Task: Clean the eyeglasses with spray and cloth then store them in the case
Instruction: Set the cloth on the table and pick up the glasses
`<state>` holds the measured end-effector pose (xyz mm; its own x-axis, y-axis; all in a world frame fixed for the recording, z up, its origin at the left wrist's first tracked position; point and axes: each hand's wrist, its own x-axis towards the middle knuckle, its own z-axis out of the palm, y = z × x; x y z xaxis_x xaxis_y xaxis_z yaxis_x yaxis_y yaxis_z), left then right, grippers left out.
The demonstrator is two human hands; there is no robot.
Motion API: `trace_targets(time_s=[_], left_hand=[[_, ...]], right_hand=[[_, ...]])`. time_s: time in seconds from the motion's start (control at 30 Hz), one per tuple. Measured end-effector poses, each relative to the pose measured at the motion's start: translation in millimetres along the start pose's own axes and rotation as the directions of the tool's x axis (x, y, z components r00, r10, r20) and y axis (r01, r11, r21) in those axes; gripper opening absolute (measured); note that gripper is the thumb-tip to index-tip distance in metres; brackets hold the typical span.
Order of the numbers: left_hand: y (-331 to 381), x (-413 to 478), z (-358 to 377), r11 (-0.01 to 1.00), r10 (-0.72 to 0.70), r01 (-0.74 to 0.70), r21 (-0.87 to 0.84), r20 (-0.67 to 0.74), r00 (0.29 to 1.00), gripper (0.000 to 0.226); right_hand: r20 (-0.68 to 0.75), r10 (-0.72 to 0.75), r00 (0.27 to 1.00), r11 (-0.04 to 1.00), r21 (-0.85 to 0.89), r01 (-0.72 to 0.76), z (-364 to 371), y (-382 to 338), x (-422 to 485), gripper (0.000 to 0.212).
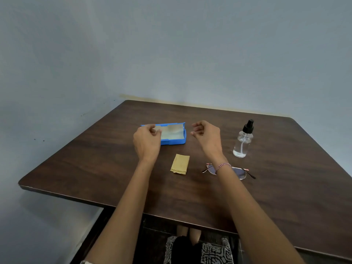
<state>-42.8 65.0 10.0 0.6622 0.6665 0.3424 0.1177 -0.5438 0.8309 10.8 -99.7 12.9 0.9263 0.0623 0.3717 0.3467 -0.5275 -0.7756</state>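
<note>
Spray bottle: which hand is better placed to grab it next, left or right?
Right, probably. The right hand hovers empty, nearest the spray bottle on the same side. The left hand is over the open blue case, farther away, and would have to cross over.

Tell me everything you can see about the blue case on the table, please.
The blue case is a rectangular box that looks like plastic. It lies open on the dark wooden table, with its pale lining showing and nothing visible inside. It sits toward the far side, beyond the yellow cloth. The left hand is in front of its left end; contact cannot be told. The right hand is apart from it.
</note>
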Motion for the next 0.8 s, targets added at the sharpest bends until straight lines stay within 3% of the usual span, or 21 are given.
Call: trace_targets(time_s=[0.1, 0.27, 0.43, 0.8], left_hand=[[17, -29, 19, 0.986, 0.151, -0.143, -0.087, 0.091, 0.984, 0.026], [35, -67, 54, 0.943, 0.331, -0.307, -0.128, 0.282, 0.900, 0.017], [44, -87, 70, 0.906, 0.380, -0.423, 0.010, 0.424, 0.822, 0.013], [26, -87, 75, 0.892, 0.429, -0.422, -0.160, 0.593, 0.681, 0.010]], right_hand=[[-0.004, -0.066, 0.998, 0.998, -0.016, 0.066, -21, 6, -15, 0.019], [-0.004, -0.145, 0.989, 0.987, -0.064, 0.144, -58, 23, -36, 0.019], [0.035, -0.153, 0.988, 0.973, -0.170, 0.157, -94, 49, -51, 0.016], [0.147, -0.098, 0.984, 0.974, -0.191, 0.125, -118, 91, -67, 0.009]])
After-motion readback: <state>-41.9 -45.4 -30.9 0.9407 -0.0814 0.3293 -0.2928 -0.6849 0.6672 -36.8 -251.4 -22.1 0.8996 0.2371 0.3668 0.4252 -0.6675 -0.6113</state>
